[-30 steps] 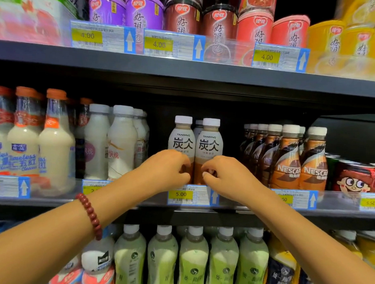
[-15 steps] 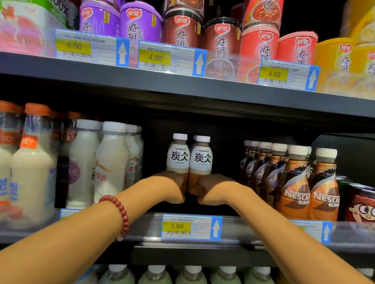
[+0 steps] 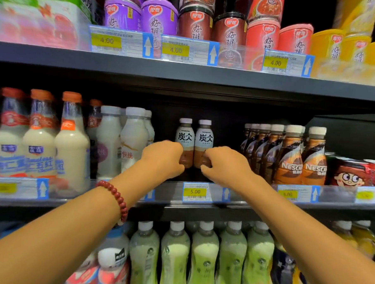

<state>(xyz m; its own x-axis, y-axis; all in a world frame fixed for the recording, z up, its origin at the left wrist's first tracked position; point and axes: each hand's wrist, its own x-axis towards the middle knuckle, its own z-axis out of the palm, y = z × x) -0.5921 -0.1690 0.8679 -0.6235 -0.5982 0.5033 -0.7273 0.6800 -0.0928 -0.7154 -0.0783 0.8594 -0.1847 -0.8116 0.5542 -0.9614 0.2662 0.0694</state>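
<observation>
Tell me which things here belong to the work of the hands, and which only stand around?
In the work: left hand, gripping the left white-capped brown plastic bottle; right hand, gripping the right white-capped brown plastic bottle.
Only standing around: brown Nescafé plastic bottles; pale green plastic bottles below; purple plastic cups above; yellow 5.00 price tag.

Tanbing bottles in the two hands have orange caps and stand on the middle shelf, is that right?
Not quite. In the head view the left Tanbing bottle and right Tanbing bottle have white caps, not orange. The rest holds: the left hand grips one, the right hand the other, on the middle shelf.
</observation>
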